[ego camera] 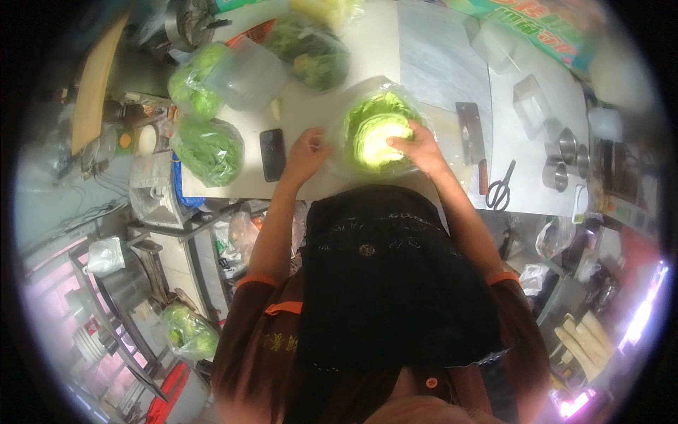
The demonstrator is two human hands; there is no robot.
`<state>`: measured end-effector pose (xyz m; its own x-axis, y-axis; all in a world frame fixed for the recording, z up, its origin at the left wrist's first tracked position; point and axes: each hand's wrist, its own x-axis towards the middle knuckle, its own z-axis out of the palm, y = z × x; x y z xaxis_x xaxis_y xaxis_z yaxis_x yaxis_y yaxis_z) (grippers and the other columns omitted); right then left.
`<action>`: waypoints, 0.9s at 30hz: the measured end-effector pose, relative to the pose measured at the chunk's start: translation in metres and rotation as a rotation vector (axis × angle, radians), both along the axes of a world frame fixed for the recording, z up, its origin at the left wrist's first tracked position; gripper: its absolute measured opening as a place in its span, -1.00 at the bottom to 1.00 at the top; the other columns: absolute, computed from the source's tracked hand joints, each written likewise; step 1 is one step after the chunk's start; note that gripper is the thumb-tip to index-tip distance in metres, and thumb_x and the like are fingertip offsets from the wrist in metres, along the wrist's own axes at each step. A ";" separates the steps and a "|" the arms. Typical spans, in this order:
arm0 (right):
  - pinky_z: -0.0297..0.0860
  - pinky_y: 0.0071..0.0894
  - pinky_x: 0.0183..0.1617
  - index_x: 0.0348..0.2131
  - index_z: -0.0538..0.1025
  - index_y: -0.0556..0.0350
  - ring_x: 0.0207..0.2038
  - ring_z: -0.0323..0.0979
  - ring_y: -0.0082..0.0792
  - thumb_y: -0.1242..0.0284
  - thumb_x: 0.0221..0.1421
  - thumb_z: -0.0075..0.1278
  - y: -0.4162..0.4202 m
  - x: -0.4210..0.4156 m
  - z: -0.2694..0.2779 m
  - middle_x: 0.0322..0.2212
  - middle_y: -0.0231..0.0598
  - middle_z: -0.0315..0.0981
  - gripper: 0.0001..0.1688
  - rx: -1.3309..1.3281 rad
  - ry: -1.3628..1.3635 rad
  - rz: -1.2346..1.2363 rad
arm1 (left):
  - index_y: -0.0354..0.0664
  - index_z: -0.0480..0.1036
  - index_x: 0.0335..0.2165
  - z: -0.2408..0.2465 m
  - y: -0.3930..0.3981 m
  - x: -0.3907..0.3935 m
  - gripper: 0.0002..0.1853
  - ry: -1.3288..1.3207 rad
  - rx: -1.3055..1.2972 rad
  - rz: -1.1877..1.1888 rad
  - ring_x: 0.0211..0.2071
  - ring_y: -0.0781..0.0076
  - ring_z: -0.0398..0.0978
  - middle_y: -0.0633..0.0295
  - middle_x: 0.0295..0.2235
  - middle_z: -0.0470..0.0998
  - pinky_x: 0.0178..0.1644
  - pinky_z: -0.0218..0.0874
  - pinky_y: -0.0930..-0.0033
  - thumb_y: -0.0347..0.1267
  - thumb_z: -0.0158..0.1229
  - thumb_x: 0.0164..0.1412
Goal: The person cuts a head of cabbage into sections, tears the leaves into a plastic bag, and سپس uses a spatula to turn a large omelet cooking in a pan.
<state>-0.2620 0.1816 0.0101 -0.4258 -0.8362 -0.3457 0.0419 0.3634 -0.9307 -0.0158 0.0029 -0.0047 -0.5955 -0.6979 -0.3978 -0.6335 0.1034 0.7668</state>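
Note:
A cut cabbage, its pale cut face turned up, sits in a clear plastic bag on the worktop in front of me. More green leaves show in the bag behind it. My right hand grips the cabbage at its right side, thumb on the cut face and fingers behind the edge. To the left of the bag, my left hand has its fingers curled close to the plastic film; whether it pinches the film is unclear. A black smartphone lies just left of that hand.
A cleaver and black-handled scissors lie to the right, with metal cups beyond. Bagged leafy greens, a clear plastic container and a bag of dark green vegetables stand on the left and at the back.

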 end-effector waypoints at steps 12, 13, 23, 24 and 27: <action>0.45 -0.42 -0.08 0.05 0.47 0.31 -0.20 0.50 -0.39 0.31 0.20 0.23 -0.021 0.001 0.044 -0.13 -0.16 0.56 -0.44 -0.142 -0.012 -0.215 | -0.25 0.18 0.27 0.062 0.024 -0.084 -0.25 0.604 0.709 -0.214 0.06 0.33 0.44 0.17 0.09 0.45 0.14 0.32 0.22 -0.29 0.32 0.23; 0.45 -0.38 -0.08 0.05 0.45 0.33 -0.21 0.50 -0.35 0.27 0.20 0.23 -0.018 0.003 0.041 -0.14 -0.12 0.55 -0.41 -0.127 0.143 -0.239 | -0.25 0.17 0.28 0.057 0.028 -0.083 -0.24 0.641 0.685 -0.232 0.07 0.34 0.44 0.17 0.09 0.45 0.14 0.32 0.23 -0.28 0.32 0.23; 0.45 -0.20 -0.17 -0.20 0.44 0.22 -0.32 0.50 -0.17 0.22 0.15 0.22 -0.010 0.032 0.052 -0.34 0.01 0.51 -0.55 0.019 0.480 -0.038 | -0.27 0.14 0.28 0.048 0.041 -0.075 -0.22 0.593 0.514 -0.157 0.06 0.29 0.44 0.11 0.10 0.43 0.07 0.38 0.25 -0.43 0.25 0.12; 0.44 -0.21 -0.22 -0.23 0.43 0.21 -0.37 0.50 -0.20 0.26 0.15 0.22 -0.010 0.033 0.052 -0.40 -0.03 0.51 -0.59 0.021 0.485 -0.050 | -0.27 0.15 0.28 0.045 0.041 -0.072 -0.23 0.600 0.508 -0.164 0.11 0.28 0.41 0.11 0.13 0.41 0.13 0.33 0.23 -0.43 0.23 0.14; 0.40 -0.29 -0.33 -0.32 0.42 0.18 -0.48 0.43 -0.35 0.38 0.15 0.18 -0.011 0.039 0.060 -0.54 -0.21 0.46 -0.73 0.004 0.480 -0.098 | -0.29 0.18 0.26 0.037 0.044 -0.070 -0.28 0.635 0.570 -0.086 0.12 0.28 0.40 0.11 0.14 0.41 0.17 0.31 0.23 -0.50 0.15 0.13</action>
<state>-0.2235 0.1703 0.0696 -0.6146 -0.7832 -0.0937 -0.3576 0.3826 -0.8519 -0.0855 0.0470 0.0325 -0.8660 -0.4347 -0.2473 -0.0743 -0.3772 0.9232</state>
